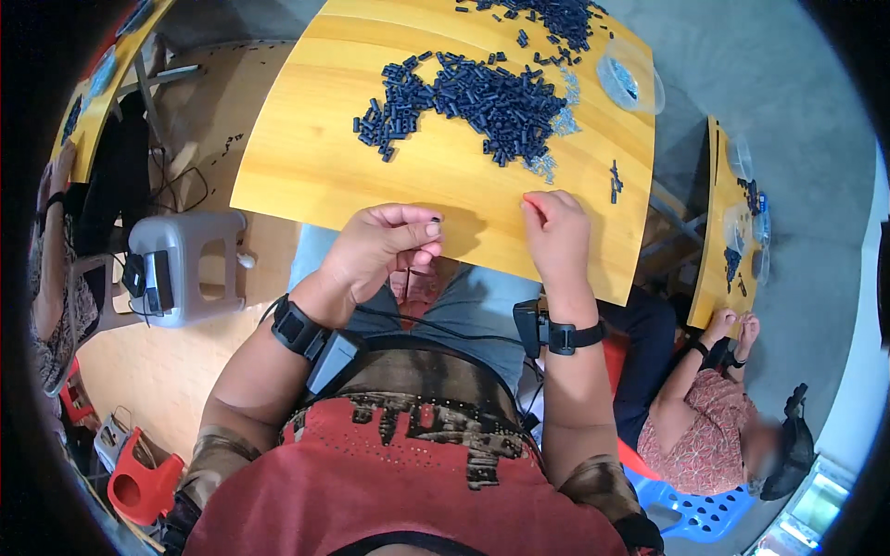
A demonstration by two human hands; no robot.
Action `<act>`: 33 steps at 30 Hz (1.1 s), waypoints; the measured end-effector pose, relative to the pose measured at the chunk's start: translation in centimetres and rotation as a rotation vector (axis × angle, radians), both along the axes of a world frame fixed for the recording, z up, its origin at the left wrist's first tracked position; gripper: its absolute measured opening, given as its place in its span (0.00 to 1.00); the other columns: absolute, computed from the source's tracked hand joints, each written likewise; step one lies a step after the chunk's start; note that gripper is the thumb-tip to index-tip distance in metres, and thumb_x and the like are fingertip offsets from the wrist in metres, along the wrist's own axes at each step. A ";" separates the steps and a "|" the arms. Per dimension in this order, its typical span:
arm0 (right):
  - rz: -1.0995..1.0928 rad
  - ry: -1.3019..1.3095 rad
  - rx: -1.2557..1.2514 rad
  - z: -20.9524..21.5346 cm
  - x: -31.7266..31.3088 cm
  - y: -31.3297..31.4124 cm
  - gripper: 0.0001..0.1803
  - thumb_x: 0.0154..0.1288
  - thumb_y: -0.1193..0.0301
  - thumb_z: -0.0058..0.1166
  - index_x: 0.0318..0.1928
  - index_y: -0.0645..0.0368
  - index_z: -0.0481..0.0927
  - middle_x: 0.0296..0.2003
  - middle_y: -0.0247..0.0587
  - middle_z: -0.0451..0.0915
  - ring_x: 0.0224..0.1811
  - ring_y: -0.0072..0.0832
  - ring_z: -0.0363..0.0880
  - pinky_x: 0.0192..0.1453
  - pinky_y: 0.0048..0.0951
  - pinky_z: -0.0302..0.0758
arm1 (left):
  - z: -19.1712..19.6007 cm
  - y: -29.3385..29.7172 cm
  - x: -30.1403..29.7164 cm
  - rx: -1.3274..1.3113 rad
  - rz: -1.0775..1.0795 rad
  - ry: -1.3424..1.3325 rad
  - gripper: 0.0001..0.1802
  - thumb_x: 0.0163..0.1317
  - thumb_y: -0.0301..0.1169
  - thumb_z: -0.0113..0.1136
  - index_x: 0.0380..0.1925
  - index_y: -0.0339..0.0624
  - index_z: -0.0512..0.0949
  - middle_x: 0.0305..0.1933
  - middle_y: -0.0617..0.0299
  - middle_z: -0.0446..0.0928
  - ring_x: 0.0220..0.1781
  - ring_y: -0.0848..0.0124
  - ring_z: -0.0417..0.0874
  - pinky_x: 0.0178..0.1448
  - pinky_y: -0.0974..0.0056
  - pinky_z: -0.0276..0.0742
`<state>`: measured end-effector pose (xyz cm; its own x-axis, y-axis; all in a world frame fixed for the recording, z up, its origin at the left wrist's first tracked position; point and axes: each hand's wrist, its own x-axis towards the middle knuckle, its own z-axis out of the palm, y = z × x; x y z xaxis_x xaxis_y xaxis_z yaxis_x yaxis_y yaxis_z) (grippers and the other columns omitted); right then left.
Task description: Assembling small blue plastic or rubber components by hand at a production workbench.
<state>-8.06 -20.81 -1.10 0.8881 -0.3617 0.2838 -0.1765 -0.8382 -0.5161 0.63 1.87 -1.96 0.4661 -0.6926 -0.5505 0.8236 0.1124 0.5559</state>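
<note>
My left hand (385, 243) is at the table's near edge, thumb and index finger pinching a small black cylindrical piece (436, 221), of which only the tip shows. To its right, above the same edge, my right hand (558, 233) has its thumb and fingertips pressed together. Whatever it may hold is too small or hidden to make out. Beyond both hands a large heap of short black tubular pieces (491, 100) lies on the yellow wooden table (306, 139). Small clear bits (567, 107) are scattered along the heap's right side.
A clear plastic tub (626, 82) sits at the table's right edge. Several black pieces (615, 183) lie apart near my right hand. Another heap (561, 18) is at the far end. A person (700, 426) works at a table on the right; a grey stool (185, 269) stands left.
</note>
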 end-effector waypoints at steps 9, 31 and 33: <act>0.019 0.022 -0.071 -0.1 0.2 0.8 0.03 0.54 0.76 0.55 0.30 0.63 0.79 0.26 0.47 0.76 0.32 0.44 0.75 0.37 0.39 0.73 | -0.1 0.0 -0.1 -0.002 -0.003 -0.025 0.08 0.61 0.24 0.59 0.39 0.35 0.78 0.34 0.60 0.80 0.31 0.74 0.81 0.36 0.71 0.79; 0.104 0.158 -0.263 0.4 0.6 1.7 0.03 0.51 0.78 0.55 0.28 0.62 0.75 0.28 0.47 0.75 0.34 0.45 0.75 0.38 0.41 0.72 | -0.6 0.4 -0.5 -0.040 0.008 -0.050 0.09 0.60 0.23 0.59 0.41 0.34 0.78 0.33 0.59 0.80 0.32 0.73 0.82 0.39 0.67 0.83; 0.117 0.142 -0.258 0.5 0.6 1.5 0.04 0.49 0.79 0.55 0.28 0.62 0.75 0.28 0.48 0.75 0.34 0.45 0.75 0.38 0.41 0.73 | -0.6 0.4 -0.7 -0.050 -0.017 -0.073 0.09 0.60 0.23 0.59 0.40 0.35 0.78 0.34 0.58 0.81 0.33 0.73 0.82 0.40 0.68 0.82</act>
